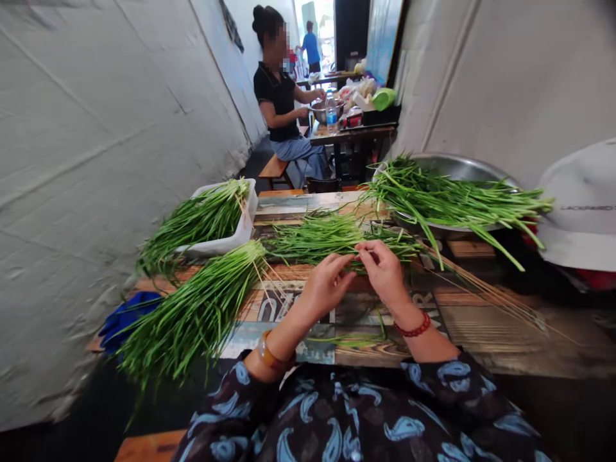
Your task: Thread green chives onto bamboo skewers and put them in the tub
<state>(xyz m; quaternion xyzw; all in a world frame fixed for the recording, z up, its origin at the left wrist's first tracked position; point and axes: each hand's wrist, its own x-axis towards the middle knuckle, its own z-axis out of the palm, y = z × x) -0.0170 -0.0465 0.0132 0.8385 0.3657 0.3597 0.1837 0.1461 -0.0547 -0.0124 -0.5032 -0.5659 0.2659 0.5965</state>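
My left hand [332, 279] and my right hand [385, 269] meet above the near edge of a loose pile of garlic chives [320, 236] in the middle of the table. The fingertips of both hands are pinched close together; whatever lies between them is too small to make out. To the left, a large bunch of chives [192, 308] lies with its pale ends toward the middle, thin wooden skewers [272, 282] sticking out from them. More long bamboo skewers [491, 289] lie to the right of my right hand.
A white plastic tray [248, 221] holding skewered chives stands at the back left. At the back right, a metal basin [462, 168] carries more chives overhanging its rim. A blue cloth [128, 317] lies at the left edge, a white cap [584, 205] far right. A person sits beyond the table.
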